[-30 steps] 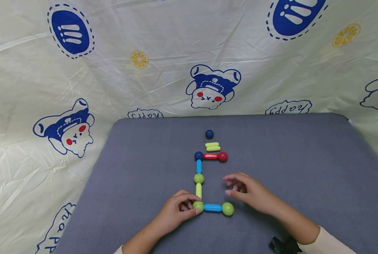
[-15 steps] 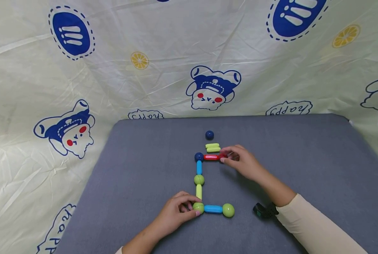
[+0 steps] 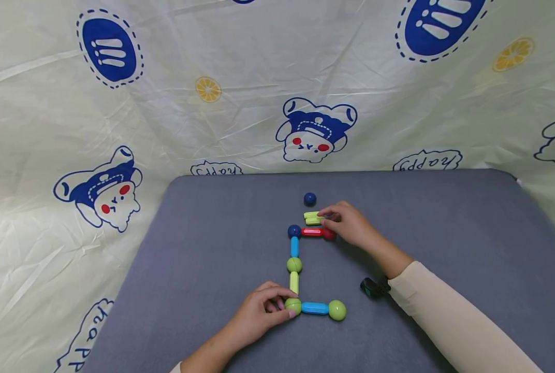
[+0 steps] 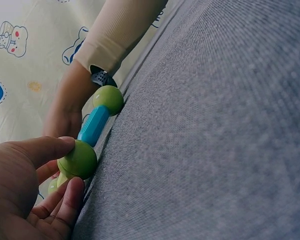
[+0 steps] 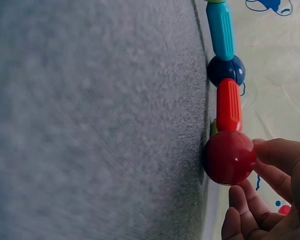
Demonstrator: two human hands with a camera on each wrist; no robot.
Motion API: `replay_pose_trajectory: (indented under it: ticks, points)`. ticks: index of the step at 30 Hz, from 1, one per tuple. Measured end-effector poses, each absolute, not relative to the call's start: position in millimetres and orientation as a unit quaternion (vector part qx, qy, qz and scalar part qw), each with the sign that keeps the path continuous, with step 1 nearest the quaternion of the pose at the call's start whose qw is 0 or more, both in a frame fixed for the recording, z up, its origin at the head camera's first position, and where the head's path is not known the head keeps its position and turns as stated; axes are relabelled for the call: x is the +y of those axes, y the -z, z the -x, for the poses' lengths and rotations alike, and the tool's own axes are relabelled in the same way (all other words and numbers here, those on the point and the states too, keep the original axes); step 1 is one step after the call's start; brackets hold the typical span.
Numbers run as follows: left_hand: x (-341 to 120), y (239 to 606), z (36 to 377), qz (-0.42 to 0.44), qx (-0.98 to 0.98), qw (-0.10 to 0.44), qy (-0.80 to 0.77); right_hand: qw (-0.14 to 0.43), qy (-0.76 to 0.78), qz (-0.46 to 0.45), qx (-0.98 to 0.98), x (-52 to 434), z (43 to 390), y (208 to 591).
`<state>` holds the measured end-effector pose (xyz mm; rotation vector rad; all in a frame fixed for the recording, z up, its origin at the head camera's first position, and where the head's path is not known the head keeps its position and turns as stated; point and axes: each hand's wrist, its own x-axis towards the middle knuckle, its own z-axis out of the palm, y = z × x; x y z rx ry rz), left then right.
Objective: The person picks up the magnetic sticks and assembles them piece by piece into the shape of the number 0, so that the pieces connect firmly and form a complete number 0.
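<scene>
A chain of magnetic rods and balls lies on the grey mat [image 3: 212, 248]. My left hand [image 3: 287, 306] pinches the green corner ball [image 3: 293, 305], which the left wrist view shows between thumb and finger [image 4: 79, 160]. A blue rod [image 3: 314, 308] runs from it to a green end ball [image 3: 337, 310]. Up the chain come a yellow-green rod, a green ball [image 3: 294, 264], a blue rod, a dark blue ball [image 3: 294, 231], a red rod [image 3: 311, 232] and a red ball [image 5: 229, 157]. My right hand [image 3: 324, 216] pinches the right end of the two loose yellow-green rods [image 3: 311, 217], just above the red ball.
A loose dark blue ball [image 3: 309, 198] sits beyond the rods. A black wrist device [image 3: 372, 287] rides on my right forearm. A pale cloth [image 3: 277, 77] with blue cartoon prints hangs behind and drapes round the mat's edges.
My right hand moved from the mat's middle up past the red ball onto the yellow-green rods. My left hand stayed on the green corner ball.
</scene>
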<state>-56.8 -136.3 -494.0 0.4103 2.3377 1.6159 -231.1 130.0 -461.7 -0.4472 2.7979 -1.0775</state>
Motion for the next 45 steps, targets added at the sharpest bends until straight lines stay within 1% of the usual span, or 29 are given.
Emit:
replay_pose_trajectory:
  ticks: [7, 21, 32, 45]
  points:
    - [-136.5, 494.6, 57.1, -0.141, 0.807, 0.137, -0.557, 0.057, 0.325, 0.163, 0.930, 123.9, 239.7, 464.7]
    - [-135.7, 494.4, 56.5, -0.140, 0.806, 0.138, -0.559, 0.078, 0.318, 0.142, 0.934, 115.7, 246.3, 464.4]
    - [-135.9, 495.1, 57.8, -0.141, 0.807, 0.138, -0.556, 0.106, 0.332, 0.114, 0.930, 113.4, 249.5, 464.5]
    - [-135.8, 494.4, 57.5, -0.146, 0.809, 0.135, -0.554, 0.110, 0.375, 0.097, 0.915, 119.2, 246.2, 458.3]
